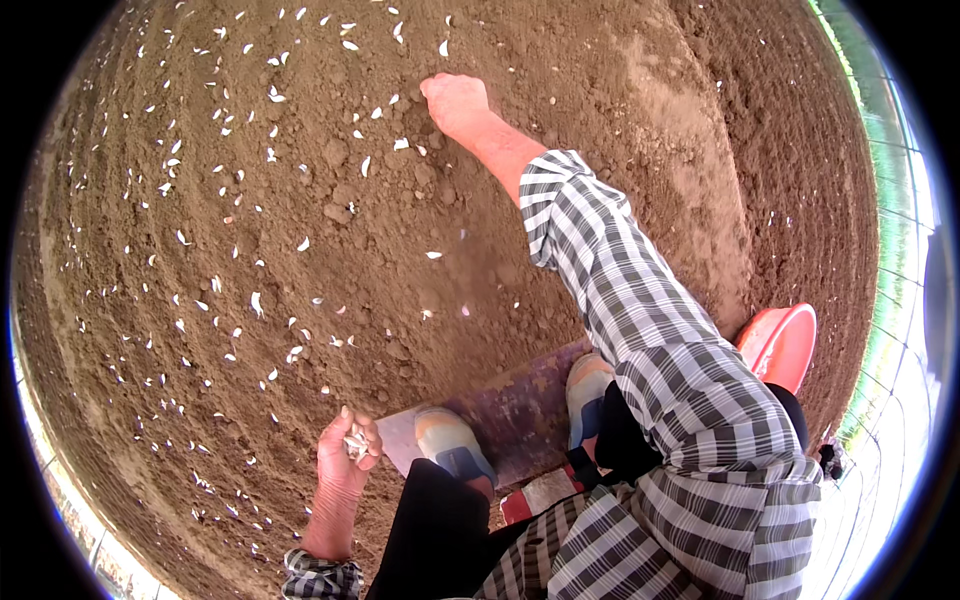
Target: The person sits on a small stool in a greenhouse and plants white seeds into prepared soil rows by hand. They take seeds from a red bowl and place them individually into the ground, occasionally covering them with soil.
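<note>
My left hand (346,450) is low in the view, its fingers curled round several pale garlic cloves (356,442) in the palm. My right hand (456,101) reaches far forward over brown loose soil (510,247), fingers bent down at the ground. Its fingertips are hidden, so whether it pinches a clove is unclear. Just beyond it lies a single garlic clove (443,48). More cloves rest on the soil to its left, among them one curved clove (365,166). Many others are spread in rough rows across the bed's left side.
My shoes (454,442) stand on a worn board (517,420) laid across the soil. A red plastic basin (780,349) tilts beside my right knee. A red and white object (544,496) lies behind the board. Wire fencing (896,277) and grass (885,195) border the right side.
</note>
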Demonstrator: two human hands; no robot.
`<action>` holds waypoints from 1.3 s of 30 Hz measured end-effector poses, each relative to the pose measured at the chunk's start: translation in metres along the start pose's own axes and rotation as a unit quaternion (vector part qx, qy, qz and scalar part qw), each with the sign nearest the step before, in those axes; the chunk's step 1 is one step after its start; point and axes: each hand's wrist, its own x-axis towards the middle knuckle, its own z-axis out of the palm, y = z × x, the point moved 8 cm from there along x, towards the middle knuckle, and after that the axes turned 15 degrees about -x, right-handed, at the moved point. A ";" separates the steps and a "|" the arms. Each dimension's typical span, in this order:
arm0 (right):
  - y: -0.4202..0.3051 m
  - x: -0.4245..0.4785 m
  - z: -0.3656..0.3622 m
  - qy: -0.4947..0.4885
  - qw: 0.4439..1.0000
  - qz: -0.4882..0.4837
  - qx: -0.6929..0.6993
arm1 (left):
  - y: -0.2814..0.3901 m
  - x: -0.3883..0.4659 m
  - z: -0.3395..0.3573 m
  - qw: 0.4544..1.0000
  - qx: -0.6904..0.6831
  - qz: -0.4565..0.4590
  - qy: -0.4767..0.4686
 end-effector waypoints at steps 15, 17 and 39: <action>0.040 0.044 -0.045 0.013 0.992 0.127 -0.011 | 0.011 -0.007 -0.008 0.999 -0.025 0.031 0.014; 0.059 0.049 -0.036 0.036 0.990 0.137 -0.014 | 0.010 -0.001 -0.003 0.999 -0.026 0.015 -0.011; 0.004 0.046 -0.014 -0.078 0.995 0.035 -0.042 | 0.017 0.029 0.023 1.000 0.012 -0.009 -0.013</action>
